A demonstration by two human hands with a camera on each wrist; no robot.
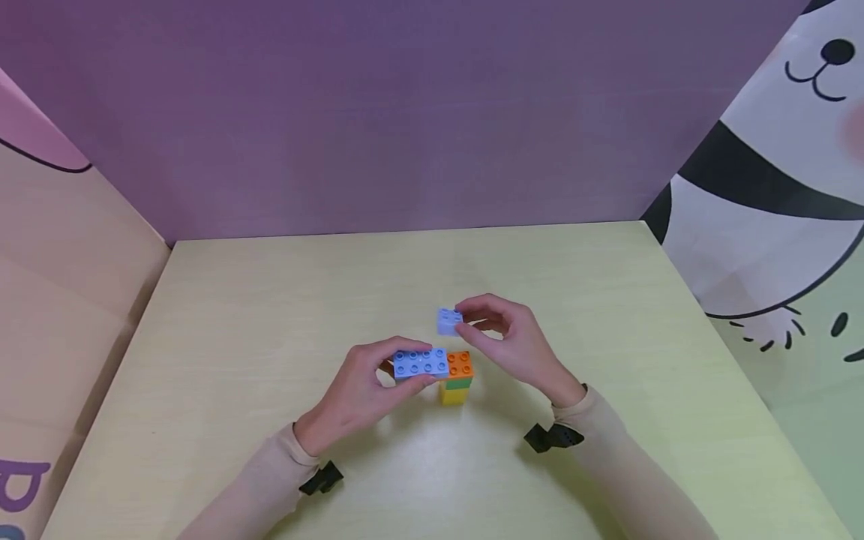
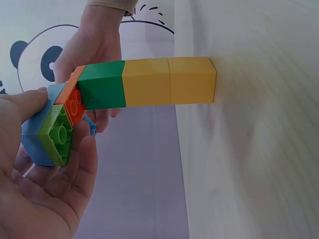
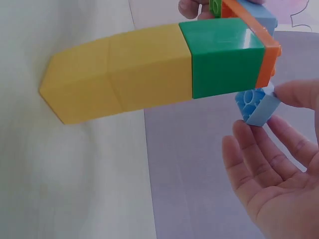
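A tower of toy building bricks stands upright: two yellow bricks point(image 2: 147, 82) at the bottom, a green brick point(image 3: 227, 62) above them, then a flat orange brick point(image 1: 461, 364). The orange piece juts out to the left, where a long blue brick point(image 1: 420, 363) lies on it. Beneath that blue brick, a lime green brick point(image 2: 59, 135) shows its hollow underside. My left hand point(image 1: 367, 379) grips the long blue brick between thumb and fingers. Behind the tower, my right hand point(image 1: 509, 337) pinches a small light blue brick point(image 1: 448, 322) by its right side, apart from the tower.
The pale wooden table point(image 1: 283, 300) carries the tower. A purple panel point(image 1: 405, 120) rises at its back edge, with side walls left and right; the right wall point(image 1: 776, 247) bears a cartoon animal. Each wrist wears a black strap device point(image 1: 321, 478).
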